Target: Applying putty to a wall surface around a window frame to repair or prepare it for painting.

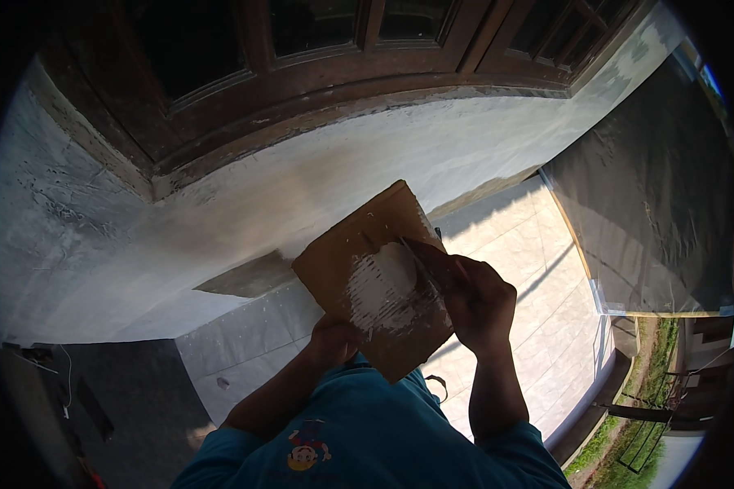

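Note:
A square brown cardboard sheet (326, 273) with a ridged smear of white paste (371, 289) is held out in front of me. My left hand (334, 341) grips its lower left edge, with the fingers mostly hidden beneath it. My right hand (481, 297) is closed on a thin flat scraper (420, 265), which rests on or just above the paste at the sheet's right side; much of the tool is hidden by my fingers.
Ahead is a patchy white plastered wall (261, 179) below a dark wooden window frame (326, 77). Pale floor tiles (530, 244) lie below, a dark floor covering (139, 391) at left. A large dark sheet (644, 187) stands right, with grass (652, 448) beyond.

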{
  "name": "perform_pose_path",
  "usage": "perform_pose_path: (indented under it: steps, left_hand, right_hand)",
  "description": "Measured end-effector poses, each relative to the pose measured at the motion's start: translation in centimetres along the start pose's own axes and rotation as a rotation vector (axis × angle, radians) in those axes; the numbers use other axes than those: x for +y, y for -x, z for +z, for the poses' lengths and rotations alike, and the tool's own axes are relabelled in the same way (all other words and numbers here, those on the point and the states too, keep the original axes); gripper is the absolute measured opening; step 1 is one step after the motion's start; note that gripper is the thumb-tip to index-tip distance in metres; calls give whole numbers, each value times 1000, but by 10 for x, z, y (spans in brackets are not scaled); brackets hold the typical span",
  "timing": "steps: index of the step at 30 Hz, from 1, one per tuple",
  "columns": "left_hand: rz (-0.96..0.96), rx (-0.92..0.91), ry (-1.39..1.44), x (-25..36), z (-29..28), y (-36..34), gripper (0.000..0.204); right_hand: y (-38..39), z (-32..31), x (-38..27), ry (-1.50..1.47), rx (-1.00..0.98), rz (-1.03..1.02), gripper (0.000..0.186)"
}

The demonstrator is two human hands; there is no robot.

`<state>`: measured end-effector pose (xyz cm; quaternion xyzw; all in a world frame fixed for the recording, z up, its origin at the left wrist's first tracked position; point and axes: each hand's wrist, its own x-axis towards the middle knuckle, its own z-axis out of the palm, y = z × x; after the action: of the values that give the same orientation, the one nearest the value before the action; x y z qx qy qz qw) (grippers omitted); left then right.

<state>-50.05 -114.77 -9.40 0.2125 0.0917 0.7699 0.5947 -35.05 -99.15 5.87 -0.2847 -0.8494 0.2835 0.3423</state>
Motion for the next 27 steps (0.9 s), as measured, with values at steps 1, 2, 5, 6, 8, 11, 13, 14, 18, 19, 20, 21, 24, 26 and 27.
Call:
perform_pose_path:
  steps: [1, 2, 5, 6, 8, 11, 13, 14, 18, 19, 20, 21, 24, 26, 27]
  left_hand:
    - [-6, 41, -23, -1, 2, 0, 52]
    - [-12, 82, -46, -1, 3, 1, 50]
    - [-33, 148, -33, -1, -3, 5, 50]
    - [-32, 148, -31, 0, 0, 3, 50]
    - [-47, 192, -145, 4, 10, -4, 49]
    - [-86, 162, -49, -1, -5, 4, 50]
    - [-86, 171, -92, -2, 4, 1, 49]
    - [-84, 184, -137, -2, 9, 0, 48]
    - [-111, 192, -218, 3, 12, -2, 47]
    - [-107, 190, -252, 3, 11, -2, 47]
    - [-103, 188, -287, 4, 11, -2, 46]
    - [-100, 191, -288, 4, 12, -3, 46]
    - [-125, 304, -355, 7, 18, -5, 46]
    - [-152, 294, -359, 8, 20, -4, 44]
    - [-147, 296, -360, 8, 18, -3, 44]
  right_hand:
    - [2, 2, -3, -2, -2, -3, 32]
    - [4, 4, -8, 35, 18, -25, 32]
    - [18, 12, -14, 72, 74, -70, 33]
    - [25, 15, -15, 28, 59, -51, 34]
    - [36, 20, -11, 22, 22, -51, 32]
    - [37, 20, -9, -376, 154, 308, 28]
    - [23, 15, 0, -371, 236, 231, 28]
    - [17, 13, 4, -338, 187, 231, 28]
    - [14, 8, 19, -205, 39, 179, 30]
    - [14, 9, 17, -205, 38, 179, 30]
    - [14, 11, 11, -122, 45, 94, 30]
    - [13, 14, 4, -41, 50, 8, 31]
    - [20, 19, -5, -11, -12, 17, 28]
    - [22, 21, -2, -213, 10, 164, 28]
    - [22, 22, 1, -361, 46, 254, 29]
